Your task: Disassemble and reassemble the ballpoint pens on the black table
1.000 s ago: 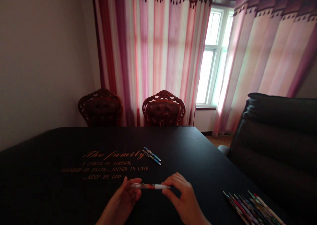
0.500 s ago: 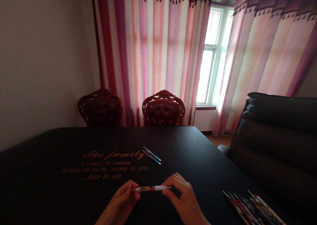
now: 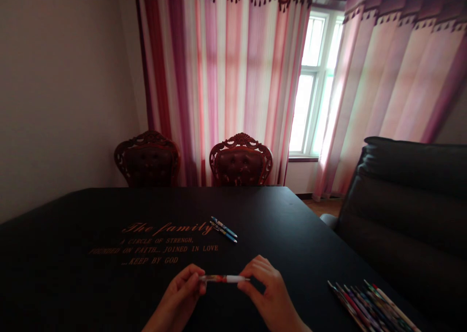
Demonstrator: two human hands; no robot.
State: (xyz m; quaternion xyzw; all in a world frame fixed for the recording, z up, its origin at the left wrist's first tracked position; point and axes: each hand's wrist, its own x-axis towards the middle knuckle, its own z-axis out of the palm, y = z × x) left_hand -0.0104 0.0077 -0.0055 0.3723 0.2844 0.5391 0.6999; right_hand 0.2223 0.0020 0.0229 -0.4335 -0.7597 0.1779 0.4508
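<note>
A pen (image 3: 222,278) with a white right part and a red patterned middle is held level above the black table (image 3: 270,215). My left hand (image 3: 184,290) pinches its left end between thumb and fingers. At the other end, the thumb and fingertips of my right hand (image 3: 264,285) close on the pen near its tip. Beyond my hands, two blue pens (image 3: 224,229) lie side by side, slanted, at the end of the printed lettering.
Several pens (image 3: 368,303) lie in a bunch at the table's lower right. Two carved chairs (image 3: 241,166) stand behind the far edge. A dark padded seat (image 3: 408,215) is on the right. Striped curtains (image 3: 226,79) hang by the window.
The fingers of my left hand have shifted slightly on the pen's left end. My right hand and the pen have barely moved.
</note>
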